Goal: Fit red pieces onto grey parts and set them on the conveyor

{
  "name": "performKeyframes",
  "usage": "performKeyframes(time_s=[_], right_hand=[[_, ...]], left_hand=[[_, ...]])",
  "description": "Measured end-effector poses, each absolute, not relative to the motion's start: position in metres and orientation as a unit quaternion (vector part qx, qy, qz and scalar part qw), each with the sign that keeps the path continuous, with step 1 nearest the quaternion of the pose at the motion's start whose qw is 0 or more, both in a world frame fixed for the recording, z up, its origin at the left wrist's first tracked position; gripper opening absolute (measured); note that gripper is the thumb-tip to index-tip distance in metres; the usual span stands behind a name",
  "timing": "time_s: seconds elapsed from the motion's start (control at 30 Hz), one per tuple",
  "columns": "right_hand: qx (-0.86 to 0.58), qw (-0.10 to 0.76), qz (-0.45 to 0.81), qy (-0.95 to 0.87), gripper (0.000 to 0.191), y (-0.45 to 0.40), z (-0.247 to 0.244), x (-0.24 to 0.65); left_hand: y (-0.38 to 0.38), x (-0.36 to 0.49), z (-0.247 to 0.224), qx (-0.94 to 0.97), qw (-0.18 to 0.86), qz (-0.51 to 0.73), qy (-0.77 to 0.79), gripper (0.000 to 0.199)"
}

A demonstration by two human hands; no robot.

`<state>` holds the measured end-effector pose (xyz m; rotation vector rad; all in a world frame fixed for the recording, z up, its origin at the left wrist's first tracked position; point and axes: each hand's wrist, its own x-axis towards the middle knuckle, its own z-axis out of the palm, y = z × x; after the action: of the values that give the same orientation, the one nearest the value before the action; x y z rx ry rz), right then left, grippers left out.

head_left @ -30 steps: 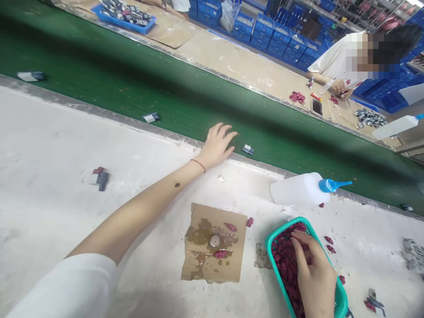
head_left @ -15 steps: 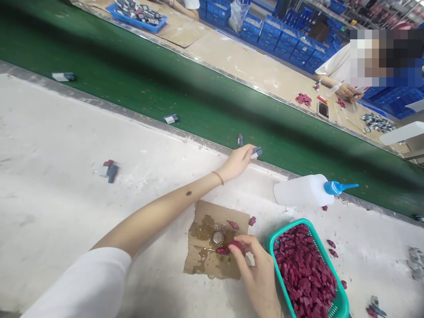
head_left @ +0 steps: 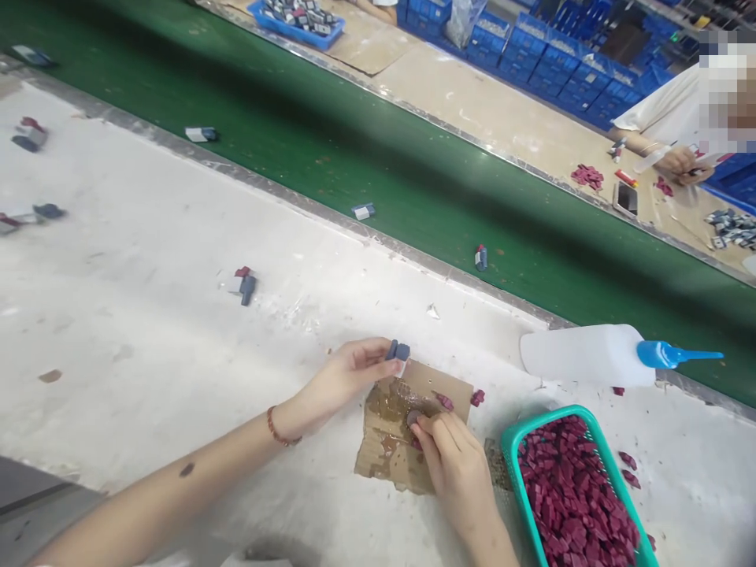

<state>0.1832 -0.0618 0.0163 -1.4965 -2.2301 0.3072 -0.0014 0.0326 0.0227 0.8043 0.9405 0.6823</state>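
My left hand (head_left: 360,370) pinches a small dark-blue and white plastic part (head_left: 402,352) just above the top edge of a cardboard scrap (head_left: 434,378). Wet, glossy brown patches cover much of that cardboard. Over its right side, my right hand (head_left: 457,457) is closed, thumb and fingertips pressed together on a maroon plastic piece that the fingers mostly hide. Those fingertips meet a small round metal cap (head_left: 413,417) on the cardboard. One loose maroon piece (head_left: 444,402) lies on the cardboard, and another (head_left: 478,398) lies by its right edge.
A green basket (head_left: 511,449) full of maroon pieces stands right of my right hand. Behind it lies a white bottle (head_left: 584,354) with a blue nozzle. A green conveyor (head_left: 295,165) carries several blue-white parts; a co-worker's hands (head_left: 679,161) are beyond it.
My left hand has come back from the conveyor edge with the blue-white part, toward the cardboard. My right fingertips have moved onto the metal cap. The view has shifted.
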Motion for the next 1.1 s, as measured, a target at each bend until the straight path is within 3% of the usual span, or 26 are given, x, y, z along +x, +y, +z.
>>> performKeyframes(time_s=[0.2,0.37,0.6,1.1], right_hand=[[-0.550,0.269,0.190,-0.768,0.031,-0.060,0.020,0.181],[-0.643,0.370,0.344,-0.575,0.019,-0.059,0.026,0.186],[-0.606,0.510,0.363,-0.490,0.013,-0.056,0.035,0.178],[-0.611,0.516,0.385,-0.460,0.016,-0.049,0.033,0.161]], left_hand=[[0.018,-0.002,0.021,0.246,0.838,0.311,0.374,0.047],[0.013,-0.002,0.018,0.192,0.866,0.302,0.348,0.039],[0.005,0.001,0.013,0.187,0.858,0.303,0.370,0.044],[-0.004,0.005,0.006,0.233,0.829,0.351,0.368,0.041]])
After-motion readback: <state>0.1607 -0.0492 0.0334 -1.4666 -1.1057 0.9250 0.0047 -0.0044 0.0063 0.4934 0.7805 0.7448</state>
